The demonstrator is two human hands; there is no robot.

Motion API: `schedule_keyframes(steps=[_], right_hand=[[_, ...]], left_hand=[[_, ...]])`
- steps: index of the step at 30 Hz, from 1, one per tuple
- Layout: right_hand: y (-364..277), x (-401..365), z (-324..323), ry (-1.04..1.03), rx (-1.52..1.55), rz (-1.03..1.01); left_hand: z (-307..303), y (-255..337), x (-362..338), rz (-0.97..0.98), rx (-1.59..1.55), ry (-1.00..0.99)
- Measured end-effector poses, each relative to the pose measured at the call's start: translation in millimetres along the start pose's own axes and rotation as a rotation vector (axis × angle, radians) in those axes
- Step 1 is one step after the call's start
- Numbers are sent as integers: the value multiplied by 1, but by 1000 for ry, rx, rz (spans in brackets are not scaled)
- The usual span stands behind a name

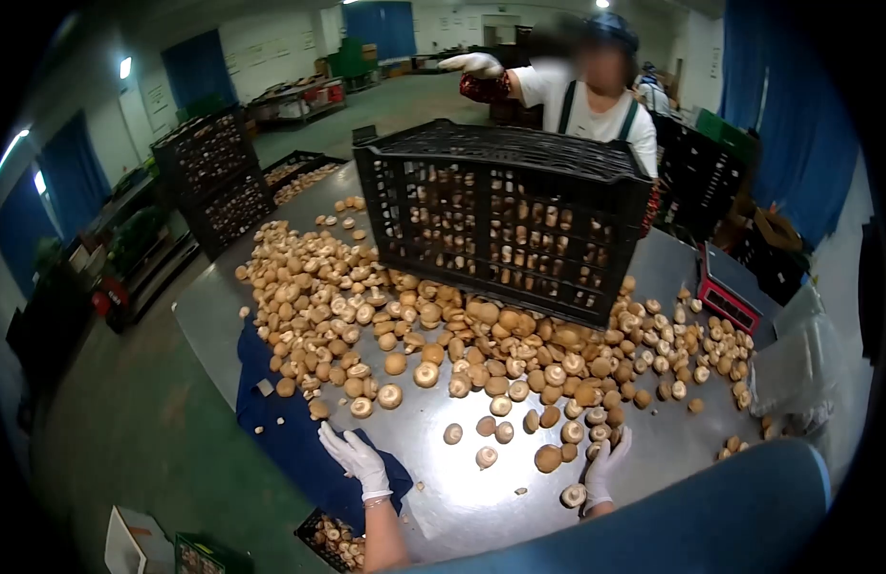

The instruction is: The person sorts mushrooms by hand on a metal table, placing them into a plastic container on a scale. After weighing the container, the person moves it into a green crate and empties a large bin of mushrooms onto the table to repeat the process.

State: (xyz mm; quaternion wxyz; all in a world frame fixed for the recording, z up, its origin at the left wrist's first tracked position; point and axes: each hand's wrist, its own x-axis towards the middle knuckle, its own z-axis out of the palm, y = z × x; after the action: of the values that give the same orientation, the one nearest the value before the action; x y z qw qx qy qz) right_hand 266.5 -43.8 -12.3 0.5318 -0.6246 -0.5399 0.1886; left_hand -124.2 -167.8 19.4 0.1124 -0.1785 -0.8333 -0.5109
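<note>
My left hand, in a white glove, is open over a dark blue cloth at the table's near edge. It holds nothing. My right hand, gloved too, rests at the right beside a few loose mushrooms, its fingers stretched out and nothing visibly gripped. Nearest to it lies a mushroom with its pale underside up. A wide heap of brown-capped mushrooms spreads across the metal table. Behind the heap a black plastic crate stands tipped on its side, with mushrooms showing through its slats.
Across the table a person in a white shirt raises one gloved hand. A red scale sits at the right, near clear plastic bags. Stacked crates stand at left; a crate of mushrooms is below the near edge.
</note>
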Motion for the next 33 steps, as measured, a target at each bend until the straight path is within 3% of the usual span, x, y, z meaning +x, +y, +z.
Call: schedule_keyframes(steps=[15, 33], right_hand=[[17, 6, 0, 12, -76, -37], [-15, 0, -4, -38, -68, 17]], left_hand=[[1, -1, 0, -16, 59, -11], [0, -2, 3, -26, 17, -38]])
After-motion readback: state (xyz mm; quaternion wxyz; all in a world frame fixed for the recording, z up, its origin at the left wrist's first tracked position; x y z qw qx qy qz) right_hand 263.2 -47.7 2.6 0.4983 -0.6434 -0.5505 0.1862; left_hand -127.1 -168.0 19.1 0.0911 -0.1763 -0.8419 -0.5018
